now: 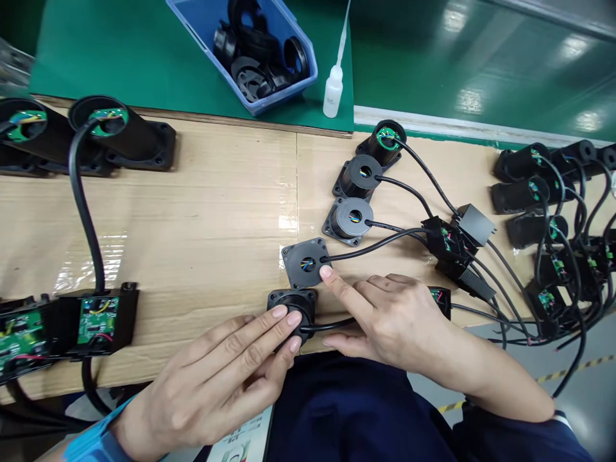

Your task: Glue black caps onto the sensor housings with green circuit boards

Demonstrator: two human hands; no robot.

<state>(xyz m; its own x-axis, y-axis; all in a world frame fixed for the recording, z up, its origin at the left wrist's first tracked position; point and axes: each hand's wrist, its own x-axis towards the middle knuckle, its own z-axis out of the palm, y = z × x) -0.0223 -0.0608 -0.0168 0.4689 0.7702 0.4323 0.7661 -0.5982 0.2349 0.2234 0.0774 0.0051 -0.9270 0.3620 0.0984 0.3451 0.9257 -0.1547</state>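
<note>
Left hand (226, 375): fingers laid over near housing (308, 300); can't tell if clamped.
Right hand (385, 314): index fingertip at next housing (296, 266), by its cable (373, 246); thumb spread apart, not gripping.
Near housing: on cardboard (216, 218), front edge.
Row: three more housings (355, 221) beyond.
Back: bin (283, 101) of black parts (250, 80), beside bottle (333, 93).

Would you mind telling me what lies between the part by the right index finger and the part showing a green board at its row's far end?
In the head view, one black capped part and another, both cabled, stand between them.
</note>
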